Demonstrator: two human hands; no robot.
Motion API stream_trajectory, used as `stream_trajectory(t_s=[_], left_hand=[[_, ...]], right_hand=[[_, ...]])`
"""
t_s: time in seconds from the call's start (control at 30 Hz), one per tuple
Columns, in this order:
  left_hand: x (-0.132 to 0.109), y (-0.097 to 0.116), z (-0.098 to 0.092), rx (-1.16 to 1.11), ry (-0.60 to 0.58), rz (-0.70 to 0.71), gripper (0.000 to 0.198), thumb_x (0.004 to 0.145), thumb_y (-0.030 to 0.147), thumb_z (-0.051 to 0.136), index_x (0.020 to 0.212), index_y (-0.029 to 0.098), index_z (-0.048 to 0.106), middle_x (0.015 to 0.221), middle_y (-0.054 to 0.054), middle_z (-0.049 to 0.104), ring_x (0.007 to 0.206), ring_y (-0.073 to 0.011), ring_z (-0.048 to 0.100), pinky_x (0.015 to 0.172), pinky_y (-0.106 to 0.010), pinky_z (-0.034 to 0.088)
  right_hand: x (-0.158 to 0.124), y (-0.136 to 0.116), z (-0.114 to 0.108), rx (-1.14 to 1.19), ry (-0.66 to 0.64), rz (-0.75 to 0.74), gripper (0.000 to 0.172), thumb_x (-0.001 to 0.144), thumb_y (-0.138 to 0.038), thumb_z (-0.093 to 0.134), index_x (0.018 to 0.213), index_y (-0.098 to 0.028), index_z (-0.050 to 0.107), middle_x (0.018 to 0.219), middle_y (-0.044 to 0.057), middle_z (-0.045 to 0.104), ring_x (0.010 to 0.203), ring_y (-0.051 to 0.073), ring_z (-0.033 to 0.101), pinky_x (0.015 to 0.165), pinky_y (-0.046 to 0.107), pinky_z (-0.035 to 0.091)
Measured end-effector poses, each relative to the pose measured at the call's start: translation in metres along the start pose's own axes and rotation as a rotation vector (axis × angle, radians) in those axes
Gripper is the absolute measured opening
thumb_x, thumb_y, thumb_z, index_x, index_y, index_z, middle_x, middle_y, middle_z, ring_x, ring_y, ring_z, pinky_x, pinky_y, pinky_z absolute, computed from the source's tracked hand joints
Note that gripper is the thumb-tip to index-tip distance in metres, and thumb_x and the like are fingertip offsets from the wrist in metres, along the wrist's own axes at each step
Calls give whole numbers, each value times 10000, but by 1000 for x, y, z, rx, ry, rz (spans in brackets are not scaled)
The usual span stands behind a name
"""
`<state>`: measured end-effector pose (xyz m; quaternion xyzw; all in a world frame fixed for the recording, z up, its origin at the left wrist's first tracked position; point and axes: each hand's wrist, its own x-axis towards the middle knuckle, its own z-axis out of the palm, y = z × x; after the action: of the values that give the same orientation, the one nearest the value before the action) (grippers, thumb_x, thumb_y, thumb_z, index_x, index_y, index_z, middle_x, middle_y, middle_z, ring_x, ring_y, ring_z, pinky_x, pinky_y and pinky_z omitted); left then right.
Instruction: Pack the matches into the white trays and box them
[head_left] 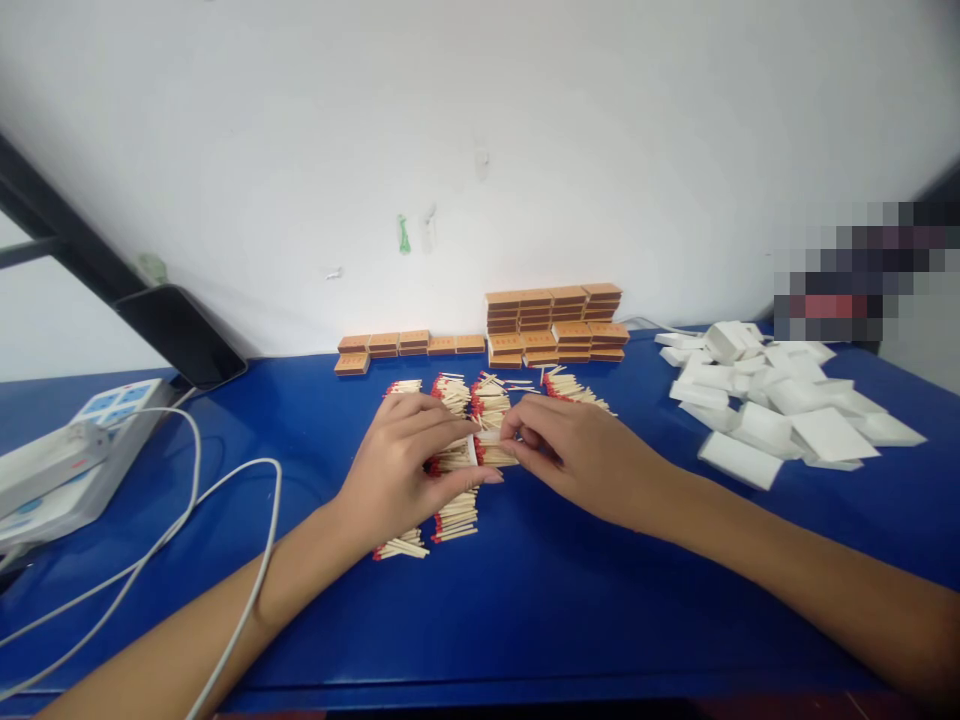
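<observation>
My left hand (409, 450) curves over a small white matchbox tray (473, 450), its thumb along the near side and its fingers along the far side. Red-tipped matches (491, 449) lie in the tray. From the right, my right hand (574, 450) has bent, closed fingers at the bare ends of these matches; its fingertips partly hide what they pinch. Rows of loose matches surround the hands: one pile (456, 515) lies nearer me, and another pile (574, 388) lies beyond my right hand. My left hand covers part of the rows.
Orange matchboxes (555, 312) are stacked against the wall. At the right lies a heap of white trays (769, 400) on the blue table (570, 620). A power strip (97, 440), a dark phone (180, 335) and a looping white cable (274, 500) occupy the left; the cable crosses my left forearm.
</observation>
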<state>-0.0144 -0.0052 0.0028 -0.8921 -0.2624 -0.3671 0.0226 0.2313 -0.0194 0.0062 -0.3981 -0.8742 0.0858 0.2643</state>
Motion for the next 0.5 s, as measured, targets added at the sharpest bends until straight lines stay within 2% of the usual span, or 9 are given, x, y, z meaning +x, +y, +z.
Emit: stream_trajectory(t_s=[0.2,0.3,0.4,0.5], left_hand=[[0,-5,-2,77,57,-86,410,883,531,825,1076,171,785,930,-77,797,898,-258,701,834,-422,485],[0,-9,-5,108,66,-138,389,892,521,822,1049,167,790,934,-73,798,888,-258,699,824,-429,487],[0,-12,-7,120,73,-149,386,897,530,814,1027,167,790,926,-73,799,882,-259,698,813,-430,489],[0,-12,-6,112,65,-150,388,897,536,812,1044,177,790,943,-72,801,899,-259,702,821,-430,491]], right_hand=[[2,8,-9,-27,66,46,128,1028,-247,570,949,-206,662,808,0,647,675,146,564,658,289,385],[3,16,-9,-71,-55,68,126,994,-219,606,882,-205,663,809,7,643,718,160,577,680,298,388],[4,23,-5,-92,-184,84,70,965,-189,636,907,-203,674,845,14,651,742,165,583,706,304,398],[5,27,-3,-108,-241,103,45,967,-197,643,939,-203,678,866,22,655,754,172,580,717,310,402]])
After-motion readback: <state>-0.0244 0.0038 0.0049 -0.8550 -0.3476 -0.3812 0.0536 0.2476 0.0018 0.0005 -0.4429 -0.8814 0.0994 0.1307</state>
